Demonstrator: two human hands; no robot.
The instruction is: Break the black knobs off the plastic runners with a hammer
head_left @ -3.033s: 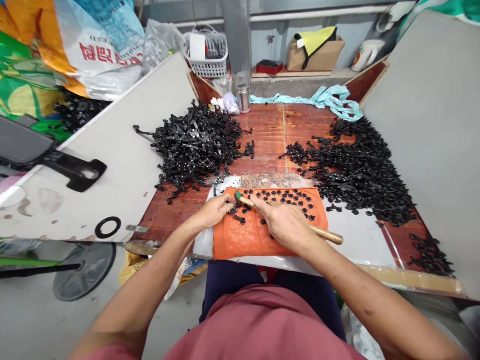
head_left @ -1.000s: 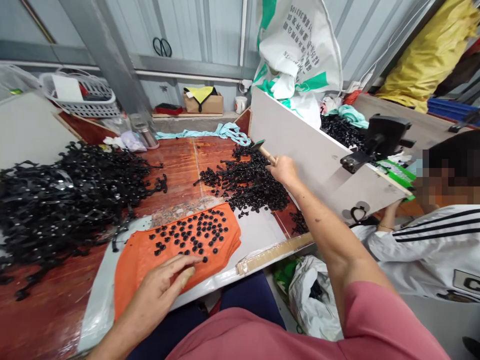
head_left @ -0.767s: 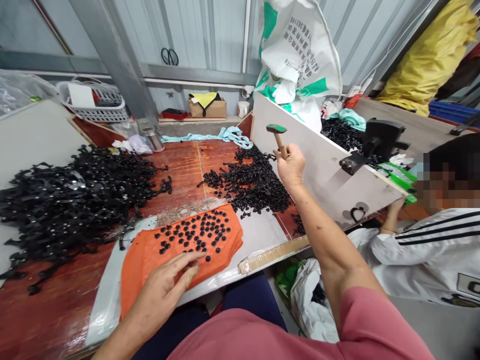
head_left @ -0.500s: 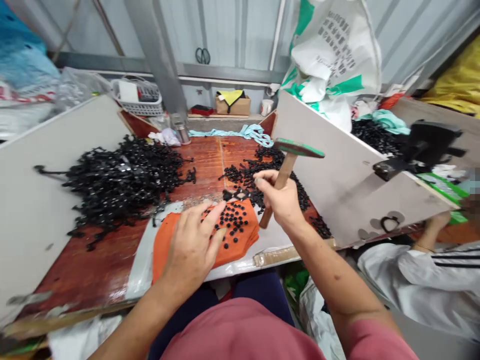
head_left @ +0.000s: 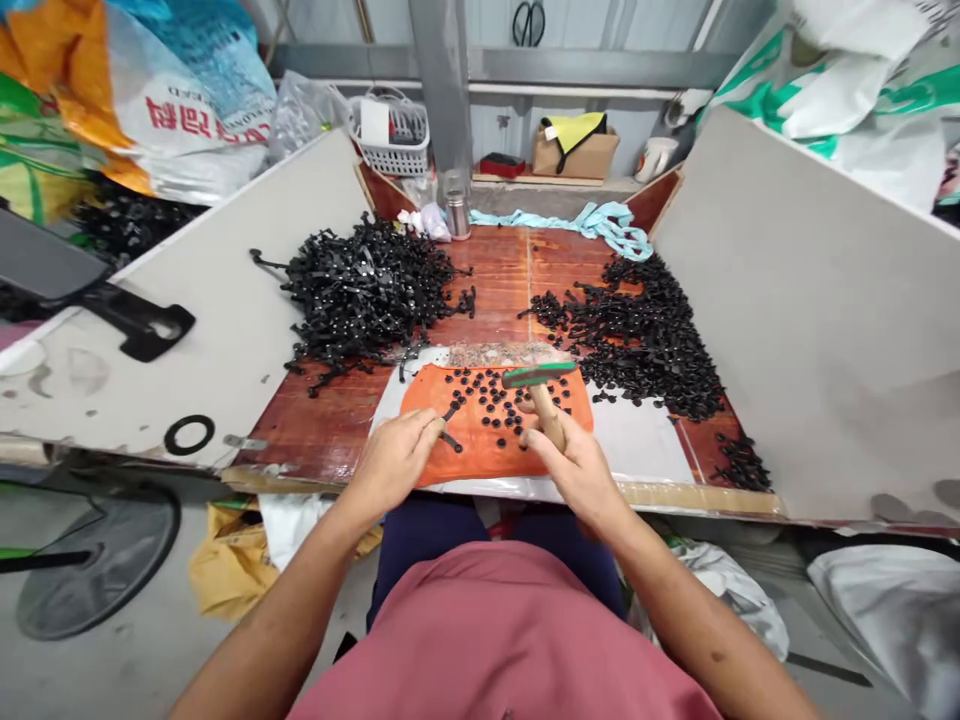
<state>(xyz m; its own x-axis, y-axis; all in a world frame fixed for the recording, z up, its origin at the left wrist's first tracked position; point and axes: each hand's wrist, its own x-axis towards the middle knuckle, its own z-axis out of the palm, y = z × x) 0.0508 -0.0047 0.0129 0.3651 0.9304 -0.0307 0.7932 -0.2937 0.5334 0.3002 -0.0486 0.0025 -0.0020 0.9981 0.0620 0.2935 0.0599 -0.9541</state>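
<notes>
My left hand (head_left: 400, 455) is closed over the left part of an orange cloth (head_left: 476, 464), pinching a thin black plastic piece (head_left: 452, 441) with knobbed ends that stick out past the fingertips. Over the cloth's right side, my right hand (head_left: 579, 468) is wrapped round the wooden handle of a hammer (head_left: 538, 375), its head painted partly green. Small round black buttons (head_left: 491, 407) lie scattered over the cloth between both hands. Under the cloth is a pale sheet (head_left: 645, 445) on the red-brown table.
A heap of long black plastic pieces (head_left: 367, 290) lies at left; a pile of smaller black parts (head_left: 652, 330) spreads at right. Grey boards (head_left: 795, 320) wall both sides. Behind stand a metal flask (head_left: 457, 212), a light-blue cloth strip (head_left: 600, 222) and a white basket (head_left: 397, 155).
My left hand has gone from spread fingers over the cloth to pinching a black piece. The hammer has come down low over the cloth. The view has swung left.
</notes>
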